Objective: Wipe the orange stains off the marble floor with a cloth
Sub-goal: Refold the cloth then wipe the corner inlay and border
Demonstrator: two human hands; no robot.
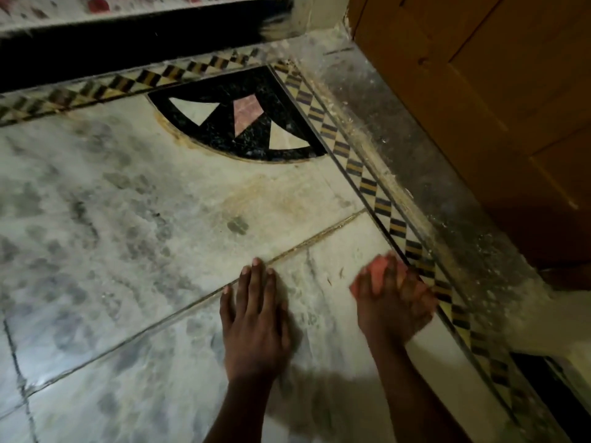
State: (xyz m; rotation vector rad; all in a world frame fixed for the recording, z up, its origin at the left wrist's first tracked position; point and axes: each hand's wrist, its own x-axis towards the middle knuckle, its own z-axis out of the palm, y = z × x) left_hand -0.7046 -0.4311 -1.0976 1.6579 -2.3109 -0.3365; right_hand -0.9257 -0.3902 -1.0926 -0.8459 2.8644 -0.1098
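My right hand (396, 302) presses a pinkish-orange cloth (377, 273) onto the white marble floor (128, 219), right beside the checkered inlay border (367, 183); the hand is motion-blurred and covers most of the cloth. Flat on the marble to its left lies my left hand (256, 318), fingers spread, holding nothing, its fingertips at a tile joint. A faint orange-brown stain (262, 193) smears the marble ahead of both hands, and more orange residue (179, 139) rims the curved edge of the black inlay.
A black quarter-circle inlay (249, 123) with white and pink triangles fills the floor's corner. A wooden cabinet or door (479, 91) stands at the right above a dusty grey strip (431, 187). A dark skirting (128, 36) runs along the far wall.
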